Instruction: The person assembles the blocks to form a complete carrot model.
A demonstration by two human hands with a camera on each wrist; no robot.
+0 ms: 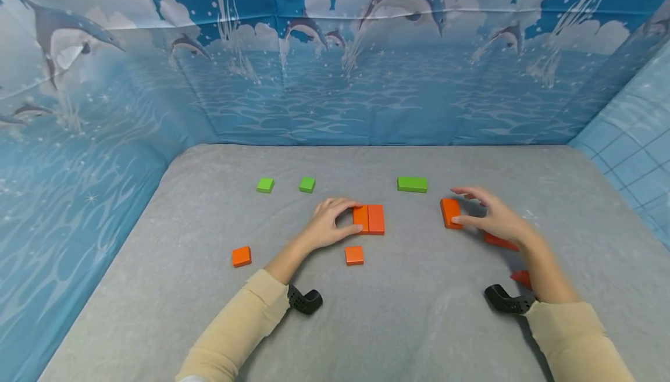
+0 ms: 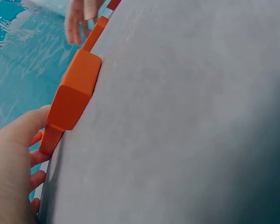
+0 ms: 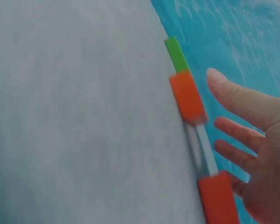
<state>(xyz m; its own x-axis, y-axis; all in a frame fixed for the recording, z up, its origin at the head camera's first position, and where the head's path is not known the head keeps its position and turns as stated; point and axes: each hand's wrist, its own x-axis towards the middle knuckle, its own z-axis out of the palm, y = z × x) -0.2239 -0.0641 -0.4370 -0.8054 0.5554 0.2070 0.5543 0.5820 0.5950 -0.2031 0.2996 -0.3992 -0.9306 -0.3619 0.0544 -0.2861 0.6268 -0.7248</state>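
Note:
Two orange rectangular blocks lie side by side on the grey cloth, and my left hand (image 1: pixel 327 225) pinches the left orange block (image 1: pixel 360 216) between thumb and fingers. The right orange block (image 1: pixel 376 220) touches it. Farther right, my right hand (image 1: pixel 496 218) hovers with spread fingers over another orange rectangular block (image 1: pixel 449 212). Its thumb overlaps that block's edge in the head view; contact is hard to tell. From the right wrist, the hand (image 3: pixel 266 154) shows apart from the blocks. A square orange block (image 2: pixel 77 88) stands before the left fingers in the left wrist view.
Two small green blocks (image 1: pixel 265 185) (image 1: pixel 307 184) and a long green block (image 1: pixel 412 184) lie toward the back. One small orange block (image 1: pixel 241 256) is at left. Red pointed pieces (image 1: pixel 501 242) (image 1: pixel 521 278) lie partly under the right arm. A dolphin-print curtain (image 1: pixel 335 97) borders the cloth.

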